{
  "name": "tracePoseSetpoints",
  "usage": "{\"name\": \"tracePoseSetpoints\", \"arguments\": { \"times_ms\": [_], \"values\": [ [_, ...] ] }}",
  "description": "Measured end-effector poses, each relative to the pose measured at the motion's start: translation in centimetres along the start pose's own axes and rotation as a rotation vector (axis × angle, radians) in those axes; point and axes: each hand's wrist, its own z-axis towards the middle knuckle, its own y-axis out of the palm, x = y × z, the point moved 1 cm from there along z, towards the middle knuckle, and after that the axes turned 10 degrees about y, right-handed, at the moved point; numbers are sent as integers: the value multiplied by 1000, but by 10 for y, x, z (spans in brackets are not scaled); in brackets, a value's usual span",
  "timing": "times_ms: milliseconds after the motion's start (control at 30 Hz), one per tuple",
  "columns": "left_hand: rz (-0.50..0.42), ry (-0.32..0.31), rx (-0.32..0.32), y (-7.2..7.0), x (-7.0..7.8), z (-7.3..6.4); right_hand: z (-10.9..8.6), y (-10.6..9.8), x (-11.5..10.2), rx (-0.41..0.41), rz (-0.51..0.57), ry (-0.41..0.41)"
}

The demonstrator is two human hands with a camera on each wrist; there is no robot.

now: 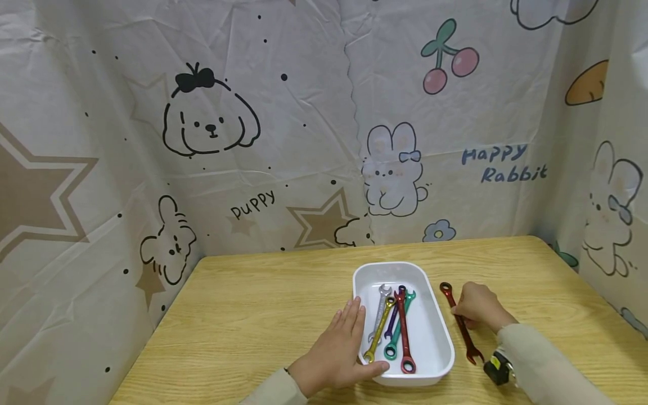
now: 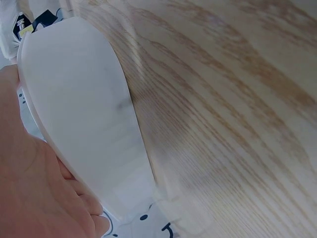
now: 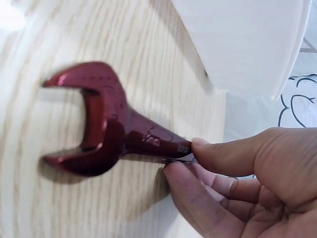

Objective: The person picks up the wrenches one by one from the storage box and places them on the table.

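My right hand pinches the shaft of a dark red combination wrench between thumb and fingers, just right of a white tray. The wrench's open end shows close over the wood in the right wrist view. Along the tray's left side lies my left hand, fingers stretched against the rim and thumb over the near left corner. Inside the tray are a silver wrench, a yellow wrench, a purple wrench, a green wrench and another red wrench, partly overlapping.
The tray stands on a light wooden table. A printed cloth hangs behind the table and at both sides. A small black device with a yellow label sits at the right wrist.
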Motion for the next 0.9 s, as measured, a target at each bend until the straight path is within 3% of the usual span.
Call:
{"name": "tracePoseSetpoints", "arguments": {
  "times_ms": [200, 533, 700, 900],
  "values": [
    [9, 11, 15, 1, 1, 0, -8, -16, -10, 2, -38, -38],
    [1, 0, 5, 0, 0, 0, -27, -52, -58, 93, 23, -113],
    [-9, -12, -2, 1, 0, 1, -34, -53, -83, 100, 63, -149],
    [12, -15, 8, 2, 1, 0, -31, -41, -103, 17, 132, -143]
  ]
}}
